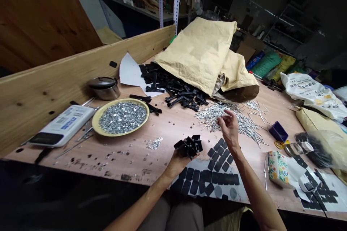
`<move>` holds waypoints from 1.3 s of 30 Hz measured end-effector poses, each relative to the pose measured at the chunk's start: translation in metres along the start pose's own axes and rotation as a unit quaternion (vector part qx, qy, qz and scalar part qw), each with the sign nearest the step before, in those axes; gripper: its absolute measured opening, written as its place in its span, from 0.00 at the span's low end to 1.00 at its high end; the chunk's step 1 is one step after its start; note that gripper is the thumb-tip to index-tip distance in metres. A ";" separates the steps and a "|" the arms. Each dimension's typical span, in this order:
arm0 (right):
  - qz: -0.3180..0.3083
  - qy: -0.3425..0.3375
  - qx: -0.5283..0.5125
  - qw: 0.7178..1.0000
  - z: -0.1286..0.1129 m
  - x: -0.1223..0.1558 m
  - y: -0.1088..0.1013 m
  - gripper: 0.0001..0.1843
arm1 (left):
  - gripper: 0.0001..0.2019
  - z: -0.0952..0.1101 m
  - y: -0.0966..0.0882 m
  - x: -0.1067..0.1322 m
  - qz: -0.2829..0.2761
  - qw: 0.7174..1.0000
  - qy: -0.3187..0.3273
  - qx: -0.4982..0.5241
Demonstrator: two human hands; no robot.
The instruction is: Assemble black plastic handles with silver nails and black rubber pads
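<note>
My left hand [177,164] is closed around a bunch of black plastic parts [189,147], held over the near side of the table. My right hand [230,128] is raised at the near edge of a pile of thin metal rods [244,124]. Its thumb and fingers are apart, and no rod shows clearly between them. Small metal washers [155,143] lie loose to the left of my left hand. More washers fill a yellow bowl [94,124]. Beyond my hands, a heap of black plastic parts [179,92] spreads out from under a large paper sack [197,54].
Black adhesive pads [225,178] on a sheet lie at the front edge. At left are a white scale [63,124] and a lidded metal pot [104,88]. A blue box [278,131], a bottle [298,148] and a flowered box [278,168] stand at right. A wooden board [81,63] borders the back.
</note>
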State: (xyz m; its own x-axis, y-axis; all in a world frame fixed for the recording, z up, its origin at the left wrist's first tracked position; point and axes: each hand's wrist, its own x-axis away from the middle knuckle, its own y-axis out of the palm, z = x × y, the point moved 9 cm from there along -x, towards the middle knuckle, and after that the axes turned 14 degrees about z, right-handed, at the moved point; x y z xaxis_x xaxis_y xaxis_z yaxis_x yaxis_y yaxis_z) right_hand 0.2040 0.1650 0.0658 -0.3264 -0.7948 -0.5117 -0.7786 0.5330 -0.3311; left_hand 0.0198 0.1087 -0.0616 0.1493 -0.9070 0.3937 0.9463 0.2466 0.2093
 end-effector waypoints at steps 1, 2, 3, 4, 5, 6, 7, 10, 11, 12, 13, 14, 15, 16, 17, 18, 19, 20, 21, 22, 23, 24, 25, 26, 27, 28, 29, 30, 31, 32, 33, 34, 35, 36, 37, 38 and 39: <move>0.013 0.024 -0.063 0.998 -0.011 0.004 -0.004 0.13 | 0.21 0.001 0.003 0.001 -0.009 1.000 0.011 0.001; 0.017 0.037 -0.103 0.994 -0.021 0.008 -0.007 0.12 | 0.21 0.003 0.006 0.002 -0.019 1.000 0.025 0.006; 0.019 0.046 -0.129 0.990 -0.031 0.013 -0.009 0.11 | 0.20 0.004 0.009 0.004 -0.028 0.999 0.038 0.010; 0.020 0.050 -0.147 0.988 -0.038 0.018 -0.010 0.10 | 0.19 0.006 0.011 0.007 -0.034 0.998 0.049 0.012; 0.020 0.052 -0.159 0.986 -0.044 0.023 -0.011 0.09 | 0.18 0.007 0.012 0.009 -0.036 0.998 0.055 0.013; 0.019 0.051 -0.167 0.984 -0.048 0.028 -0.011 0.09 | 0.18 0.008 0.013 0.010 -0.036 0.998 0.056 0.012; 0.015 0.047 -0.170 0.984 -0.050 0.033 -0.011 0.09 | 0.18 0.008 0.014 0.012 -0.038 0.998 0.054 0.010; -0.001 0.010 -0.143 0.990 -0.055 0.048 -0.009 0.07 | 0.19 0.007 0.017 0.017 -0.051 0.997 0.055 -0.001; -0.003 -0.013 -0.122 0.992 -0.058 0.052 -0.009 0.06 | 0.19 0.008 0.017 0.018 -0.055 0.997 0.059 -0.004; -0.011 -0.039 -0.097 0.994 -0.062 0.055 -0.009 0.05 | 0.18 0.008 0.017 0.019 -0.057 0.996 0.064 -0.010; -0.027 -0.066 -0.071 0.995 -0.066 0.058 -0.008 0.04 | 0.18 0.009 0.016 0.019 -0.057 0.996 0.068 -0.015; -0.049 -0.092 -0.047 0.993 -0.070 0.061 -0.006 0.04 | 0.18 0.010 0.014 0.019 -0.054 0.996 0.070 -0.020; -0.073 -0.114 -0.025 0.991 -0.072 0.062 -0.004 0.05 | 0.18 0.011 0.012 0.018 -0.049 0.996 0.070 -0.025; -0.092 -0.131 -0.006 0.987 -0.072 0.061 -0.002 0.06 | 0.18 0.012 0.009 0.018 -0.042 0.996 0.068 -0.028; -0.100 -0.143 0.013 0.985 -0.069 0.058 -0.001 0.08 | 0.19 0.014 0.007 0.017 -0.038 0.996 0.069 -0.030; -0.099 -0.153 0.037 0.983 -0.063 0.052 -0.001 0.09 | 0.19 0.016 0.005 0.016 -0.032 0.997 0.068 -0.031; -0.094 -0.164 0.071 0.979 -0.055 0.045 0.000 0.10 | 0.19 0.017 0.002 0.015 -0.021 0.997 0.064 -0.035; -0.093 -0.177 0.118 0.973 -0.044 0.039 0.004 0.10 | 0.19 0.017 0.000 0.014 -0.012 0.997 0.057 -0.042; -0.107 -0.193 0.177 0.959 -0.031 0.034 0.012 0.09 | 0.18 0.016 -0.002 0.012 -0.005 0.998 0.050 -0.049; -0.135 -0.211 0.241 0.938 -0.017 0.031 0.024 0.09 | 0.18 0.016 -0.002 0.012 -0.003 0.998 0.044 -0.053; -0.170 -0.227 0.297 0.912 -0.001 0.030 0.037 0.09 | 0.18 0.015 -0.002 0.011 -0.004 0.998 0.039 -0.055; -0.203 -0.239 0.338 0.888 0.014 0.030 0.051 0.09 | 0.19 0.015 0.000 0.011 -0.013 0.998 0.036 -0.054; -0.230 -0.246 0.362 0.869 0.026 0.031 0.063 0.10 | 0.19 0.015 0.002 0.010 -0.025 0.998 0.035 -0.053; -0.249 -0.251 0.368 0.860 0.036 0.032 0.073 0.10 | 0.18 0.015 0.003 0.010 -0.030 0.997 0.032 -0.057; -0.260 -0.255 0.362 0.858 0.042 0.032 0.081 0.11 | 0.17 0.015 0.002 0.008 -0.032 0.997 0.028 -0.065; -0.265 -0.255 0.351 0.861 0.046 0.032 0.088 0.11 | 0.16 0.014 0.001 0.007 -0.031 0.996 0.023 -0.074; -0.270 -0.256 0.341 0.863 0.049 0.033 0.093 0.11 | 0.15 0.015 0.000 0.005 -0.031 0.996 0.021 -0.080; -0.274 -0.256 0.331 0.866 0.050 0.033 0.096 0.10 | 0.15 0.016 -0.001 0.002 -0.031 0.996 0.020 -0.081; -0.276 -0.257 0.325 0.867 0.050 0.032 0.097 0.09 | 0.15 0.016 -0.002 0.000 -0.033 0.997 0.017 -0.073; -0.268 -0.252 0.315 0.875 0.048 0.030 0.096 0.09 | 0.16 0.016 -0.002 -0.002 -0.038 0.997 0.009 -0.060; -0.245 -0.239 0.292 0.893 0.043 0.026 0.090 0.09 | 0.16 0.016 -0.002 -0.005 -0.043 0.998 0.000 -0.044; -0.210 -0.216 0.252 0.920 0.034 0.020 0.082 0.09 | 0.16 0.014 -0.002 -0.007 -0.045 0.998 -0.010 -0.030; -0.164 -0.181 0.194 0.950 0.024 0.014 0.070 0.09 | 0.16 0.012 -0.002 -0.009 -0.049 0.998 -0.019 -0.019; -0.113 -0.137 0.124 0.976 0.014 0.008 0.055 0.11 | 0.17 0.010 -0.001 -0.009 -0.055 0.998 -0.023 -0.016; -0.064 -0.089 0.049 0.993 0.004 0.005 0.040 0.13 | 0.18 0.009 0.001 -0.010 -0.063 0.998 -0.024 -0.020; -0.026 -0.046 -0.019 0.998 -0.006 0.004 0.028 0.14 | 0.18 0.007 0.004 -0.009 -0.072 0.997 -0.022 -0.030; -0.004 -0.014 -0.068 0.998 -0.017 0.006 0.019 0.15 | 0.18 0.006 0.006 -0.008 -0.081 0.996 -0.017 -0.042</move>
State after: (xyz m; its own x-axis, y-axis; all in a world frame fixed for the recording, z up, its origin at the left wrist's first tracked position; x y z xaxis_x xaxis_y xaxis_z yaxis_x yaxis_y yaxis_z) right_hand 0.1785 0.1654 0.0701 -0.3066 -0.7896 -0.5316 -0.8477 0.4805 -0.2249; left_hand 0.0229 0.1191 -0.0581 -0.0160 -0.9199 0.3918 0.9779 0.0673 0.1980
